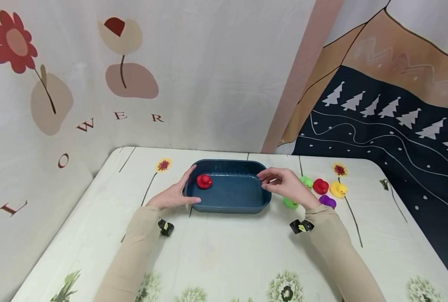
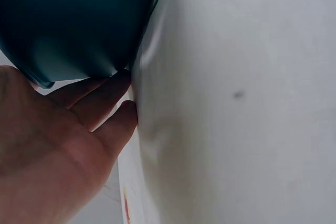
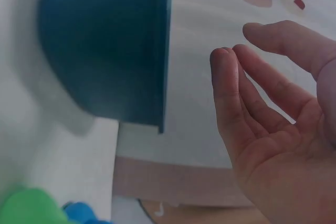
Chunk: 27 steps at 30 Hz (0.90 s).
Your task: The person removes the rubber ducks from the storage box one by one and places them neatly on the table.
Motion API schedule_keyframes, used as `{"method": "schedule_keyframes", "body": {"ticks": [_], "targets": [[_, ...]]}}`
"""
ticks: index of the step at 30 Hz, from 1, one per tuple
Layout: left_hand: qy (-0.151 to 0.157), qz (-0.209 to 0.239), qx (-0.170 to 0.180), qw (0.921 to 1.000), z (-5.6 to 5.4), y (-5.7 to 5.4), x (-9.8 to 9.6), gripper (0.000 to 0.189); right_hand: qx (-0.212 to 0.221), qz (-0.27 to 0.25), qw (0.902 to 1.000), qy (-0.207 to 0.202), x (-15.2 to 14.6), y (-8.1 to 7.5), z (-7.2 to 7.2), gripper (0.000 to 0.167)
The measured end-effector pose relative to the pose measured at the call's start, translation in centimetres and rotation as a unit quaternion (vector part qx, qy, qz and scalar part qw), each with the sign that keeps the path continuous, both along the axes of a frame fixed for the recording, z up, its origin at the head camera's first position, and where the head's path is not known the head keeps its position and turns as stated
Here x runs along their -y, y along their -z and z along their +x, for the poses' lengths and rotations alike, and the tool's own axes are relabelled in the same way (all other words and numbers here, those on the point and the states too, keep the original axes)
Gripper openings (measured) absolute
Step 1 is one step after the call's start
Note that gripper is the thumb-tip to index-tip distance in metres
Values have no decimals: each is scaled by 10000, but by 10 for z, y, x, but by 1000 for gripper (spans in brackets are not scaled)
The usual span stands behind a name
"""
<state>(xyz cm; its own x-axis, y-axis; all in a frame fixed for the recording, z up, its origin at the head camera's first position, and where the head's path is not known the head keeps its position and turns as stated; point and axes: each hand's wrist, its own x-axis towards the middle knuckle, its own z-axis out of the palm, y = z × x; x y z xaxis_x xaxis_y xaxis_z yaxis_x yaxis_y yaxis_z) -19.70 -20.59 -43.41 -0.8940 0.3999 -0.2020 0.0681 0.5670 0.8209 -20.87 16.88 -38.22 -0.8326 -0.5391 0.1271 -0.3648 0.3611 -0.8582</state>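
Note:
A dark blue rectangular tray [image 1: 231, 208] stands on the table with a small red rubber duck [image 1: 204, 181] at its left end. My left hand [image 1: 175, 195] rests against that end, thumb at the front rim and fingers spread towards the back. In the left wrist view, straight fingers [image 2: 107, 95] touch the tray's outer wall. Over the right rim hovers my right hand [image 1: 284, 182], fingers loosely bent and nothing between them. The right wrist view shows a gap between thumb [image 3: 278, 38] and fingertips, apart from the tray wall [image 3: 110, 51].
Right of the tray, partly behind my right hand, lie a red duck [image 1: 321, 186], a yellow duck [image 1: 338, 189], a purple duck [image 1: 327, 201] and green ducks [image 1: 290, 203]. Something blue [image 3: 80, 212] shows in the right wrist view. Printed curtains [image 1: 216, 84] hang behind the table.

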Motion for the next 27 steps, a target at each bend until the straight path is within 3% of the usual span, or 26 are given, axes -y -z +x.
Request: {"method": "schedule_keyframes", "body": {"ticks": [12, 20, 27], "targets": [[-16, -52, 17, 10000, 0, 1, 0, 103, 10, 317, 9970, -704, 24, -5, -24, 24], [-33, -60, 12, 10000, 0, 0, 0, 103, 156, 239, 9956, -893, 40, -12, -27, 25], [-19, -39, 45, 10000, 0, -1, -1, 103, 102, 239, 9915, -1272, 55, -13, -39, 25]]}}
